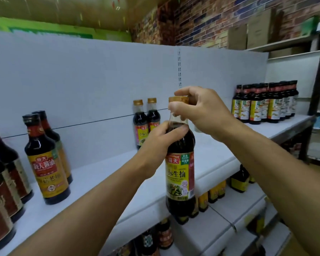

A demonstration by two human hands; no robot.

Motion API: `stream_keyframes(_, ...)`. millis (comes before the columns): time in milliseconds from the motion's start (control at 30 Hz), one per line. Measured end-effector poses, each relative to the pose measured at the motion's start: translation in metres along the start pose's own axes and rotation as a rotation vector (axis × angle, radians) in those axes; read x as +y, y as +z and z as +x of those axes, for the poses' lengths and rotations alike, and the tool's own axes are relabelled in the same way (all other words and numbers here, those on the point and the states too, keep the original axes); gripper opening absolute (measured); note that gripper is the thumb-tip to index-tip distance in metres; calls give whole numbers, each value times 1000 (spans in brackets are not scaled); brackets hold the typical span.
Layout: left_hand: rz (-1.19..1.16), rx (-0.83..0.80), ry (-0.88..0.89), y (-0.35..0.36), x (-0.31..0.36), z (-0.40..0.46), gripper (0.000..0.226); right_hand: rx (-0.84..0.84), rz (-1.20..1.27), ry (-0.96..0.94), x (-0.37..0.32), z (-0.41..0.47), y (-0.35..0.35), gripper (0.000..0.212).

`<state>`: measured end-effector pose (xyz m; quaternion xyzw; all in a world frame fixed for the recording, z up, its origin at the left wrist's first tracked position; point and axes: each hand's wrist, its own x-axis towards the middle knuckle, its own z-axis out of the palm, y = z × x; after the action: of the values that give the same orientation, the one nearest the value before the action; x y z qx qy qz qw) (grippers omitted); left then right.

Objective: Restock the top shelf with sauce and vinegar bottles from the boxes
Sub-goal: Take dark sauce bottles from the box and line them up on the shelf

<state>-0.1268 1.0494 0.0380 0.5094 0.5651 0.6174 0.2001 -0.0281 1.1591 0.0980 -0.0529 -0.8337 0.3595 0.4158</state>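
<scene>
The white top shelf point(103, 174) ran across the view with a pale back panel point(81, 80) behind it, and a brick wall point(201, 21) rose above at the right. On the shelf a cluster of dark bottles with red caps point(264, 102) stood at the far right, larger dark bottles with red and gold labels point(46, 159) stood at the left, and two gold-capped bottles point(146, 122) stood side by side against the back panel near the middle. More bottles point(216, 191) showed on the lower shelf beneath. A dark sauce bottle point(180, 172) with a yellow label was held upright in front of the shelf's edge, its base level with or just below that edge. The left hand point(161, 139) had its grip curled round the bottle's shoulder, thumb across the front. The right hand point(199, 111) pinched the neck just under the gold cap point(178, 99), fingers arched over the top
</scene>
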Motion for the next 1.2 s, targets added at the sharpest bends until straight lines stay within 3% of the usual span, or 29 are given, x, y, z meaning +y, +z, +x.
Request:
stream_keyframes(400, -148, -9, -28, -10, -15, 39, 46, -38, 126, 0, 32, 45, 2, 50)
stream_keyframes(800, -93, 165, -49, 13, -35, 97, 53, -162, 336, -84, 94, 105, -19, 40)
stream_keyframes(1200, 111, 429, -149, 16, -65, 148, 49, -294, 418, -134, 159, 164, -12, 54)
